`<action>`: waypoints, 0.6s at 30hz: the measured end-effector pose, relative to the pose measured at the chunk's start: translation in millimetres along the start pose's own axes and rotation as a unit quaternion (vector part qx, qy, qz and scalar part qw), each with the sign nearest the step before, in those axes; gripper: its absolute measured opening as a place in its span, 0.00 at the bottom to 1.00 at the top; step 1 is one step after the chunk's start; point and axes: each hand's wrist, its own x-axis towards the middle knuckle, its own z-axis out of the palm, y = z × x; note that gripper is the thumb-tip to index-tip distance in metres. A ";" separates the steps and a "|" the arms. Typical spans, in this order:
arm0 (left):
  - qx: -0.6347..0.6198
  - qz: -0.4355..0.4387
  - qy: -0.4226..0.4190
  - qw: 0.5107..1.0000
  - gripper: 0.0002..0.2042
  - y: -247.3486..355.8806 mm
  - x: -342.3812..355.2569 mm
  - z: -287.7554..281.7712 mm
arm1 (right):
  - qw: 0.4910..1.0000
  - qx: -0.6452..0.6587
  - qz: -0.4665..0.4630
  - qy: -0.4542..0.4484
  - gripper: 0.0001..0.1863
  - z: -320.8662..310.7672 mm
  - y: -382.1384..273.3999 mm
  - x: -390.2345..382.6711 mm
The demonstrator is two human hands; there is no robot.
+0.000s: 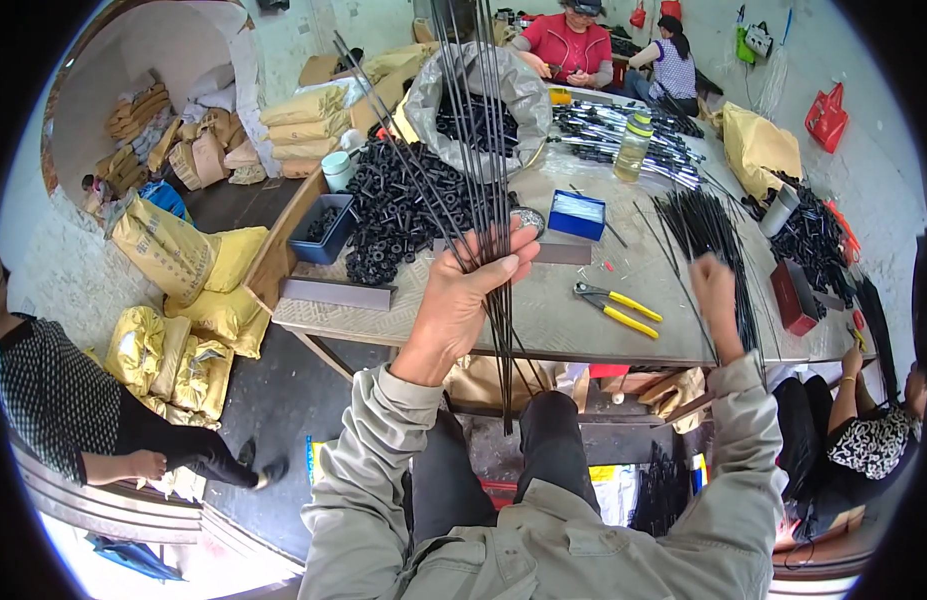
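My left hand (473, 285) holds a loose bundle of long thin black rods (505, 340), the thumb lying across them. The rods stand nearly upright above the table's front edge, and a couple splay to the left. Over the right part of the table, my right hand (715, 290) is closed and slightly blurred. It is beside a spread pile of similar black rods (698, 225); whatever its fingers may hold is hidden. Between my hands lie pliers (618, 306) with yellow handles. Behind them is a small blue box (577, 214).
Black plastic parts (383, 200) are heaped left of a lined sack (533, 95). A bottle (634, 145) stands near shiny rods (593, 130). A blue bin (321, 228) and a dark red box (791, 298) flank the work area. Other people are around the table; one (73, 400) is at left.
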 end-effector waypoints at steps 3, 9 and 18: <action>0.001 -0.004 0.006 1.000 0.21 0.0 0.5 2.0 | 0.964 -0.204 0.049 -0.166 0.10 2.8 23.7 -48.0; -0.025 0.033 -0.011 0.999 0.19 -18.4 6.2 15.9 | 0.946 0.181 -0.128 -0.236 0.18 2.5 -86.0 -80.4; 0.459 -0.069 -0.042 0.885 0.18 27.8 -16.2 2.7 | 0.635 0.652 0.102 -0.402 0.11 5.9 -227.8 -93.3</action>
